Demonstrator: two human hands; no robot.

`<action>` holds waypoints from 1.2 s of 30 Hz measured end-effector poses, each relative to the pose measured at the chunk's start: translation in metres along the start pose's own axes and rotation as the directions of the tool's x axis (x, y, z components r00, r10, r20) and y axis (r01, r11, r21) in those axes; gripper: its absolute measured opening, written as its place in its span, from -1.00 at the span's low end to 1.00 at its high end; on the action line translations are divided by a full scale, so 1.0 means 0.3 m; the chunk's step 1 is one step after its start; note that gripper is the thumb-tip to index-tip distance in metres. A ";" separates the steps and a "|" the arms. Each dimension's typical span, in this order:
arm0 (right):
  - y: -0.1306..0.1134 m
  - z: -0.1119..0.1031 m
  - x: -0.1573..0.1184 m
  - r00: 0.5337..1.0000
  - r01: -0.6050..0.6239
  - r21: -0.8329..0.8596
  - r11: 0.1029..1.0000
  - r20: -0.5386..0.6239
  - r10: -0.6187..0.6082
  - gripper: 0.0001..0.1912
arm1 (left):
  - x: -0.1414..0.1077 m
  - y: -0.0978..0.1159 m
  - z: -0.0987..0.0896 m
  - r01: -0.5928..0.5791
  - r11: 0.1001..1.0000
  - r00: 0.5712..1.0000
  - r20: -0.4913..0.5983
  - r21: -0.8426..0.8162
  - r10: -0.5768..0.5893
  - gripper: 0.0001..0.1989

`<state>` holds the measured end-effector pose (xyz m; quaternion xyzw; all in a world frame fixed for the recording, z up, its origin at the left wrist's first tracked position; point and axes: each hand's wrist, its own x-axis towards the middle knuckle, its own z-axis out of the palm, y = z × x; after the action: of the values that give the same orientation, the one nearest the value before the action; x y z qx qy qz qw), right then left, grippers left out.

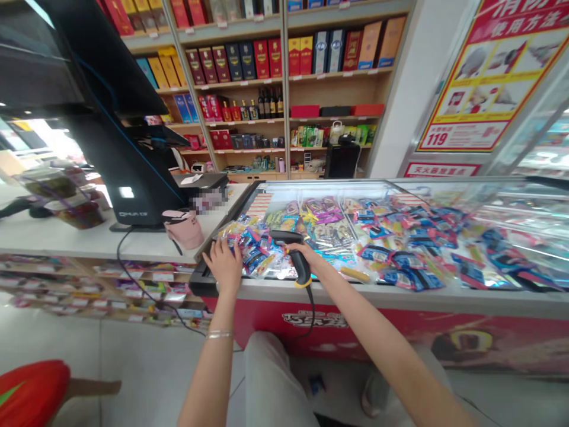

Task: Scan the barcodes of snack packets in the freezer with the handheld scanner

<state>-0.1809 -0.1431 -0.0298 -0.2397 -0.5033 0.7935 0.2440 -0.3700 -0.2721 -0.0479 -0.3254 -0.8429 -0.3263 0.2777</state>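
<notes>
My right hand (pixel 306 256) is wrapped round the grip of a black and yellow barcode scanner (pixel 302 270), whose head points left over the freezer's front left part. A cable hangs from its handle. My left hand (pixel 226 264) lies with spread fingers on a clear plastic bag of small blue and pink packets (pixel 255 246), at the freezer's left end. Whether its fingers grip the bag's edge is unclear. Below the glass of the chest freezer (pixel 377 295) are many colourful ice-cream packs (pixel 413 237).
A white counter (pixel 89 244) on the left bears a black checkout terminal (pixel 137 196), a pink cup-shaped holder (pixel 184 230) and stacked tubs (pixel 75 204). Shelves (pixel 240 83) of boxes and bottles stand behind. A red seat (pixel 33 385) is at the lower left.
</notes>
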 end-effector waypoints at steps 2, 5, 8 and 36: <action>-0.006 -0.003 -0.017 1.000 0.011 0.005 1.000 -0.021 -0.011 -0.85 | -0.003 -0.005 0.002 -0.020 1.000 1.000 -0.004 -0.011 0.020 -0.48; -0.031 -0.025 -0.071 0.998 0.034 -0.016 0.999 -0.052 -0.035 -0.84 | 0.003 -0.009 -0.004 -0.045 0.996 0.999 -0.011 -0.083 0.044 -0.49; -0.077 -0.073 -0.152 0.994 0.083 -0.025 0.996 -0.070 -0.085 -0.83 | 0.023 0.031 -0.028 -0.058 0.980 0.997 -0.056 -0.189 0.048 -0.51; -0.306 -0.693 -0.622 0.877 0.244 -0.071 0.967 -0.409 -0.252 -0.77 | -0.143 0.815 0.127 -0.372 0.493 0.174 0.463 -0.786 0.869 -0.80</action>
<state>0.1056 -0.0842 0.0008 -0.3385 -0.4734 0.6822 0.4427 -0.1741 -0.1192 -0.0109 -0.8255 -0.5147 -0.1798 -0.1460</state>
